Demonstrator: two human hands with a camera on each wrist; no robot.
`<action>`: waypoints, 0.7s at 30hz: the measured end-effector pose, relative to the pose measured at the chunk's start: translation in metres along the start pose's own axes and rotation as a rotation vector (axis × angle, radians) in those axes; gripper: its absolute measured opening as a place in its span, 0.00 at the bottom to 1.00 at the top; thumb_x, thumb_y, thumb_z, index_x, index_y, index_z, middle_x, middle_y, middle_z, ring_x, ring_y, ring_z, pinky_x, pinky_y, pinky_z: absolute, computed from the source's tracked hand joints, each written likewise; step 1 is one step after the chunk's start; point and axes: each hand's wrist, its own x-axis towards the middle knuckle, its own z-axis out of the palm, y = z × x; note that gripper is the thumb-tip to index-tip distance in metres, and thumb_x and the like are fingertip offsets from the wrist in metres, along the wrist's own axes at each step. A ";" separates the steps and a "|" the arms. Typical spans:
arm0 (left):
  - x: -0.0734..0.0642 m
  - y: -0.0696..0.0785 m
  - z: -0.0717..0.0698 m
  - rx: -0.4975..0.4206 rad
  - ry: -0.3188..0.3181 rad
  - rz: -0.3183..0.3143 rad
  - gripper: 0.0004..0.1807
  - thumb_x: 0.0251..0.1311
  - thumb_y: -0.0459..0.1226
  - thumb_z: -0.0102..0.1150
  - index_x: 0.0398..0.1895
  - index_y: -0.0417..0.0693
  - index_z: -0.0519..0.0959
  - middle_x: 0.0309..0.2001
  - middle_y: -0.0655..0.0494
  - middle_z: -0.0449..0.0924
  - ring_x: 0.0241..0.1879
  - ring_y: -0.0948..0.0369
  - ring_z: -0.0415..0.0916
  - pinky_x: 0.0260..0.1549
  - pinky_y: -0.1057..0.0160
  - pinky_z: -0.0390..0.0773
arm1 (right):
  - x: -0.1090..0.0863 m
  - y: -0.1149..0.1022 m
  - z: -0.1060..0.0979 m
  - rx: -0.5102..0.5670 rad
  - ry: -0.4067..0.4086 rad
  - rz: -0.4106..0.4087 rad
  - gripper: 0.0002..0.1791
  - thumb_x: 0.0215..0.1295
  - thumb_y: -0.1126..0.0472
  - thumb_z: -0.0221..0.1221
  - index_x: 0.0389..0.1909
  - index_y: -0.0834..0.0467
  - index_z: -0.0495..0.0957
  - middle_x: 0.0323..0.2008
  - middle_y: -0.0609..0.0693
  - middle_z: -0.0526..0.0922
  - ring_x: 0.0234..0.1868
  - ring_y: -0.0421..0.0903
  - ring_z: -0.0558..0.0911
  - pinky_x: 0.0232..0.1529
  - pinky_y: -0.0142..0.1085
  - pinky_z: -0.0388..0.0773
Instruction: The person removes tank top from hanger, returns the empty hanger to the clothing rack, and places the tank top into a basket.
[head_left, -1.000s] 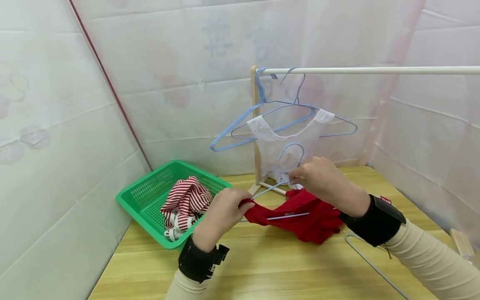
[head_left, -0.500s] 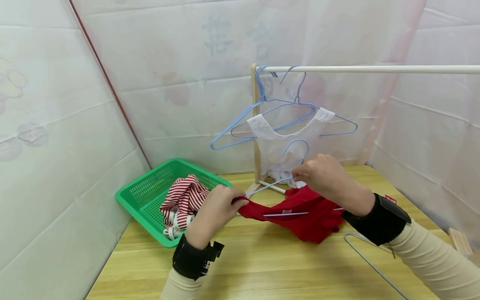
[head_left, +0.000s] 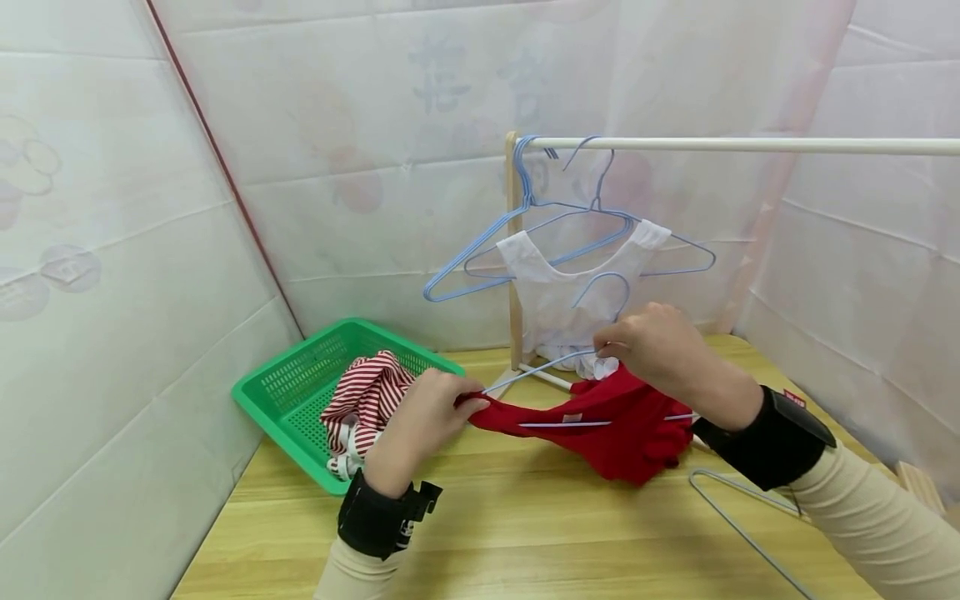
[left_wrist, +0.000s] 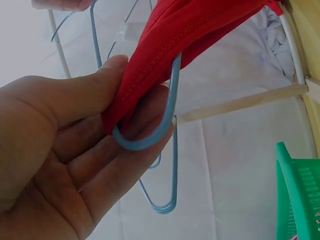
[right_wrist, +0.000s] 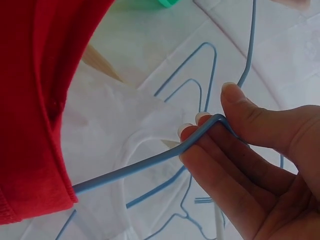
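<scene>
Standing by the table (head_left: 480, 542). Left hand (head_left: 423, 417) has thumb and fingers closed in a pinch on an edge of the red top (head_left: 630, 450); the blue hanger's (right_wrist: 127, 170) rounded end lies against those fingers. Right hand (head_left: 660, 346) pinches the hanger's wire just below the hook, fingers only partly curled.

Red top sags between and below the hands, above the table; can't tell whether its lowest fold touches. Lower bar of the hanger shows across its neck opening, vanishing into cloth toward the right.

Handling, my judgement: top light, limp, probably stretchy, not fragile; best held at the shoulder edge, near the wire's end. Hanger light, stiff enough, smooth, so cloth may slide on it; neck of the hook looks the surest hold.

Near the left hand: green basket (head_left: 288, 392), striped cloth (head_left: 363, 396) inside.
</scene>
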 end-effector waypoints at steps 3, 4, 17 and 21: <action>0.000 -0.001 0.000 0.004 0.004 -0.001 0.04 0.63 0.36 0.71 0.31 0.48 0.90 0.25 0.61 0.84 0.24 0.69 0.71 0.28 0.71 0.75 | -0.001 0.001 -0.003 0.023 -0.020 0.024 0.07 0.51 0.67 0.76 0.32 0.55 0.92 0.22 0.47 0.87 0.20 0.38 0.76 0.24 0.30 0.76; -0.001 -0.001 0.000 0.006 0.008 0.000 0.03 0.63 0.36 0.71 0.31 0.48 0.90 0.25 0.61 0.85 0.24 0.69 0.72 0.28 0.71 0.75 | -0.001 0.001 -0.003 0.026 -0.023 0.029 0.08 0.51 0.68 0.76 0.33 0.56 0.92 0.23 0.47 0.88 0.20 0.38 0.76 0.24 0.31 0.76; -0.002 -0.007 -0.005 -0.009 0.023 -0.017 0.04 0.62 0.36 0.71 0.32 0.45 0.90 0.28 0.57 0.87 0.26 0.67 0.76 0.29 0.71 0.77 | -0.003 0.008 -0.007 -0.001 0.025 0.011 0.07 0.49 0.69 0.76 0.29 0.55 0.91 0.21 0.47 0.87 0.19 0.38 0.77 0.22 0.31 0.73; -0.002 -0.008 -0.006 -0.008 0.029 -0.010 0.03 0.62 0.36 0.72 0.32 0.46 0.90 0.27 0.58 0.87 0.24 0.68 0.73 0.26 0.73 0.74 | -0.003 0.010 -0.009 0.003 0.028 0.012 0.07 0.51 0.69 0.75 0.29 0.55 0.91 0.21 0.47 0.87 0.19 0.38 0.77 0.22 0.31 0.73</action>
